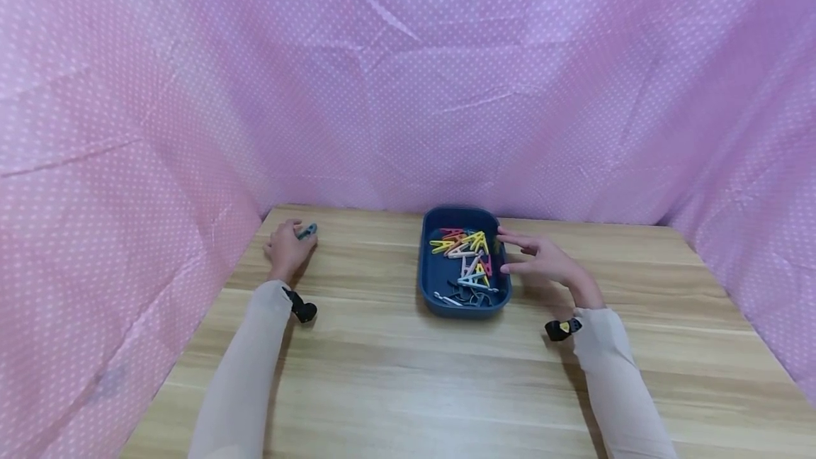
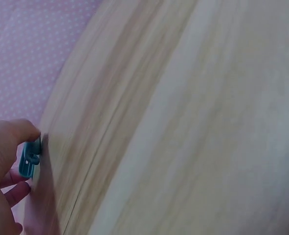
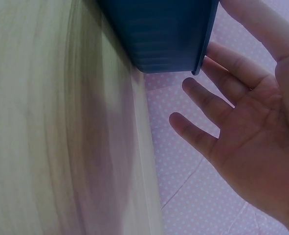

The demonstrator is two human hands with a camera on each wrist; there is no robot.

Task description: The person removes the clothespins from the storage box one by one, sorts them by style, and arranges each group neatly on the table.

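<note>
Near the table's far left corner, my left hand (image 1: 289,248) pinches a teal clothespin (image 1: 307,231) between thumb and fingers. The left wrist view shows the clothespin (image 2: 31,157) held low by the table's edge. My right hand (image 1: 538,258) is at the right side of a dark blue basin (image 1: 432,307), fingers spread and fingertips right at its rim. In the right wrist view those fingers (image 3: 198,134) are mostly straight beside the basin wall (image 3: 159,36). Inside the basin lie several clothespins (image 1: 472,246) in yellow, red, orange, white and pale blue, with dark ones at the near end.
The basin stands on a wood-grain table (image 1: 382,388), close to its far edge. A pink dotted cloth (image 1: 408,91) hangs behind the table and along both sides. Each wrist wears a small black camera, such as the left one (image 1: 304,310).
</note>
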